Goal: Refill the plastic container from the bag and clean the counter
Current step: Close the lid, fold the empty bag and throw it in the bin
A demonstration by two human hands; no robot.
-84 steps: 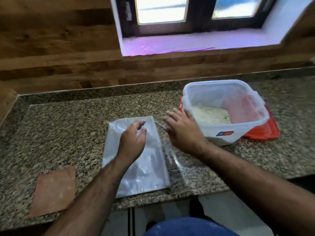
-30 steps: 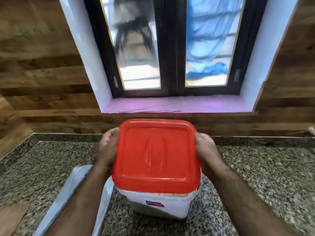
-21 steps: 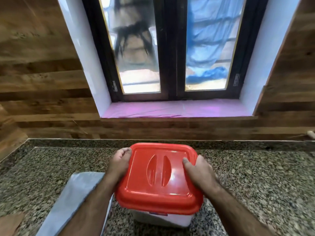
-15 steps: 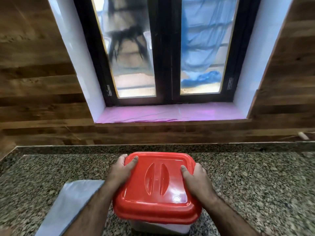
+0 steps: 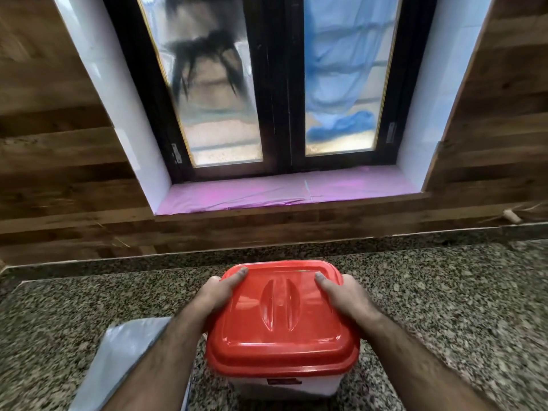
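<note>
The plastic container (image 5: 296, 387) stands on the granite counter (image 5: 444, 307), and only a strip of its white wall shows under the red lid (image 5: 281, 321) that covers it. My left hand (image 5: 218, 295) grips the lid's left edge, thumb lying on top. My right hand (image 5: 348, 298) grips the right edge in the same way. The fingers of both hands are hidden down the sides. The flattened clear plastic bag (image 5: 124, 351) lies on the counter to the left, partly under my left forearm.
A wood-panelled wall (image 5: 74, 226) rises behind the counter, with a window and its pink-covered sill (image 5: 281, 191) above. A small white object (image 5: 510, 216) sits at the wall's base on the far right.
Earlier my hands were at the bag and the container stood open. The red lid is now on it. In the last second the container sank lower in view and my thumbs slid onto the lid.
</note>
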